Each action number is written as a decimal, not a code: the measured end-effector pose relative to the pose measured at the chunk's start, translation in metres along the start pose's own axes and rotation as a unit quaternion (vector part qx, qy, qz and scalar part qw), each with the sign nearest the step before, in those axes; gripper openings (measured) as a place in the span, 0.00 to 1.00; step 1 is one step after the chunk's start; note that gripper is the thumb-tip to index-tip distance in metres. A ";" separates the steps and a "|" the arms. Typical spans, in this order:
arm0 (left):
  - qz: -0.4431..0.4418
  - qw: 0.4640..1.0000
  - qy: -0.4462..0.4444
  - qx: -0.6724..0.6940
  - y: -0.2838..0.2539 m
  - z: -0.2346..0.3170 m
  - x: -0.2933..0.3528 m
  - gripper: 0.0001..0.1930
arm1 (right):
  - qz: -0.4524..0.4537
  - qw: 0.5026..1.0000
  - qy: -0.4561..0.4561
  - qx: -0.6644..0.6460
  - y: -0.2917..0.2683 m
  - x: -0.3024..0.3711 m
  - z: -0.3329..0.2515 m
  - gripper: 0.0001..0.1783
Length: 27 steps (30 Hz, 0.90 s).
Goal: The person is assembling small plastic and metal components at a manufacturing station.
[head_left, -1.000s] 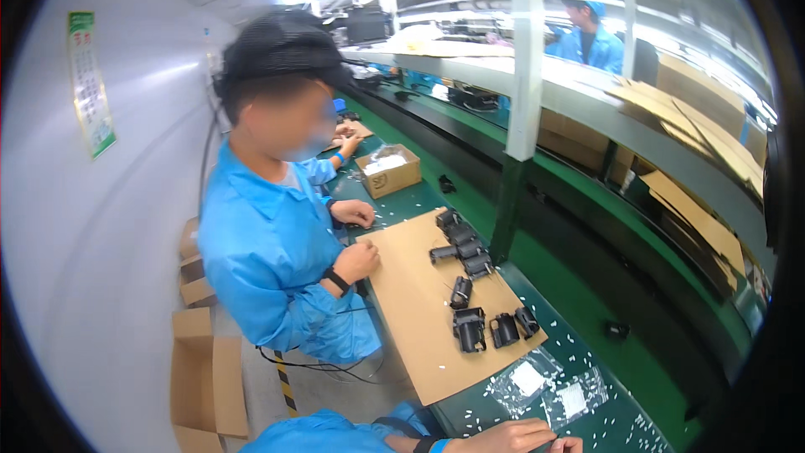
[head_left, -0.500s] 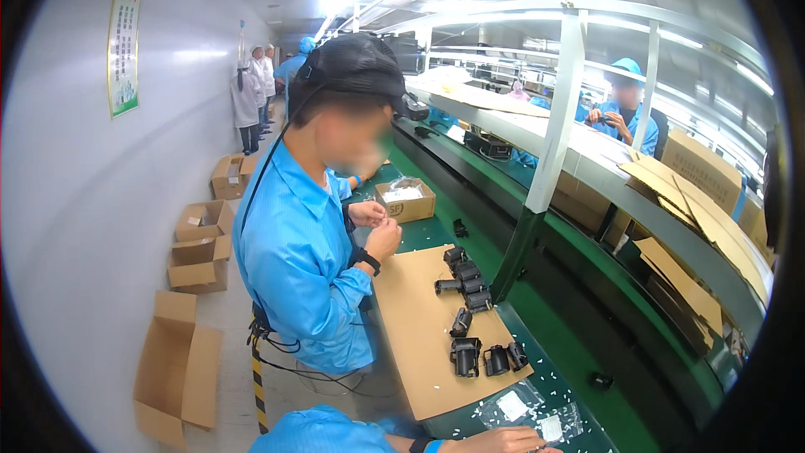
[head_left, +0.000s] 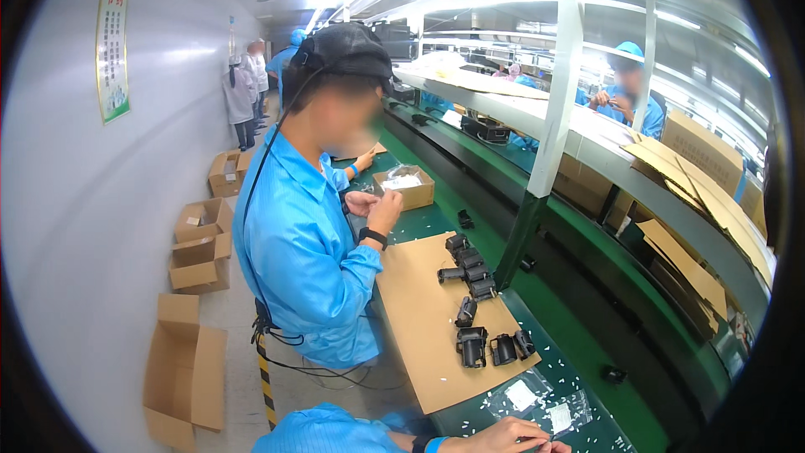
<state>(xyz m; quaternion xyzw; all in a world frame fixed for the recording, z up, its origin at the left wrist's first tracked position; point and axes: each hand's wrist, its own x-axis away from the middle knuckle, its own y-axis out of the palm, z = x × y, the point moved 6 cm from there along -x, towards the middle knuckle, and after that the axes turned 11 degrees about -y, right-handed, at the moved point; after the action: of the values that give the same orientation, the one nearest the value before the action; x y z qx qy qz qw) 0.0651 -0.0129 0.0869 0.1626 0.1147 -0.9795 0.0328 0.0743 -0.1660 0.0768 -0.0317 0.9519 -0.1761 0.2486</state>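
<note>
My left hand [head_left: 501, 436] comes in at the lower edge from a blue sleeve with a black band and a blue band at the wrist. Its thumb and fingers are pinched together; whatever is between them is too small to make out. Against these fingertips, only a bit of my right hand [head_left: 557, 447] shows, cut off by the lower edge. Just beyond lie clear plastic bags with white contents, one bag [head_left: 521, 395] to the left and another bag [head_left: 560, 418] nearer my fingers. Small white pieces [head_left: 600, 434] are scattered on the green table around them.
Several black plastic housings [head_left: 472, 346] stand on a cardboard sheet [head_left: 419, 285]. At my left, a co-worker in blue [head_left: 306, 252] holds both hands together by a box of white pieces [head_left: 405, 193]. A white post [head_left: 553, 117] rises behind; open cartons [head_left: 184, 369] line the wall.
The whole view has shifted slightly. My left hand's fingers have lifted a little, and more of my right fingertips shows. The co-worker's right hand has risen.
</note>
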 end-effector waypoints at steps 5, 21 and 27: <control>0.026 0.999 -0.027 -0.007 -0.003 0.001 0.013 0.08 | -0.010 0.997 -0.054 0.053 0.004 0.005 -0.019 0.08; -0.020 0.969 -0.111 0.221 -0.041 -0.048 0.073 0.11 | -0.147 0.816 0.278 -0.484 0.063 0.061 0.009 0.05; 0.006 0.969 -0.152 0.193 -0.038 -0.059 0.069 0.07 | -0.088 0.908 0.234 -0.335 0.056 0.064 0.012 0.07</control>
<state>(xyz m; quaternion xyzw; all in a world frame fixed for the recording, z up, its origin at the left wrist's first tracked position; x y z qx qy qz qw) 0.0142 0.0364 0.0178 0.0156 -0.0835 -0.9961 0.0235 0.0259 -0.1269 0.0177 -0.1549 0.9791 0.1297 -0.0234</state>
